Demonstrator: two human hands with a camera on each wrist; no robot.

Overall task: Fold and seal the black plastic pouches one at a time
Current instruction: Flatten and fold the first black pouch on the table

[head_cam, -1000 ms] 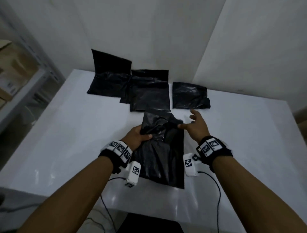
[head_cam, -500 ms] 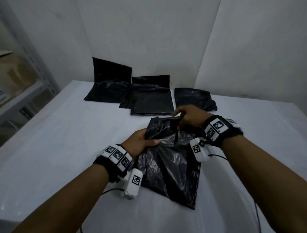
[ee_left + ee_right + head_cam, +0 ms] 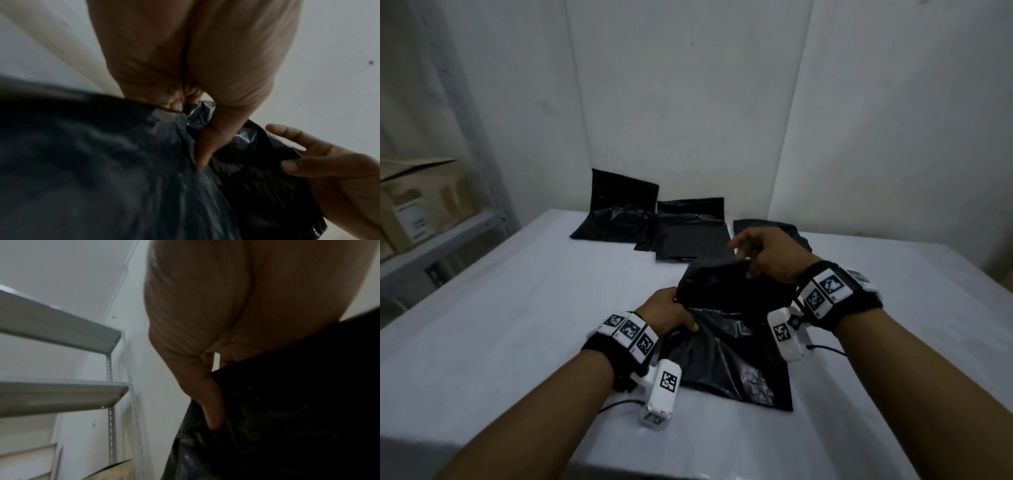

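Observation:
A crumpled black plastic pouch [image 3: 736,346] lies on the white table [image 3: 517,325] between my hands, its far end lifted and folding toward me. My left hand [image 3: 671,313] grips the pouch's left edge, thumb pressed on the plastic [image 3: 203,146]. My right hand [image 3: 763,257] pinches the raised top edge between thumb and fingers; in the right wrist view the thumb [image 3: 211,402] lies on the black pouch [image 3: 287,402]. The right hand [image 3: 320,165] also shows in the left wrist view, holding the pouch [image 3: 102,178].
Three other black pouches lie at the table's far end: one leaning on the wall [image 3: 619,209], one flat [image 3: 691,229], one partly hidden behind my right hand [image 3: 794,233]. A metal shelf with cardboard boxes [image 3: 417,202] stands to the left. White walls close the corner behind.
My right hand has gone from open beside the pouch to pinching its top edge, lifting it up and toward me. The left hand keeps its grip on the left side.

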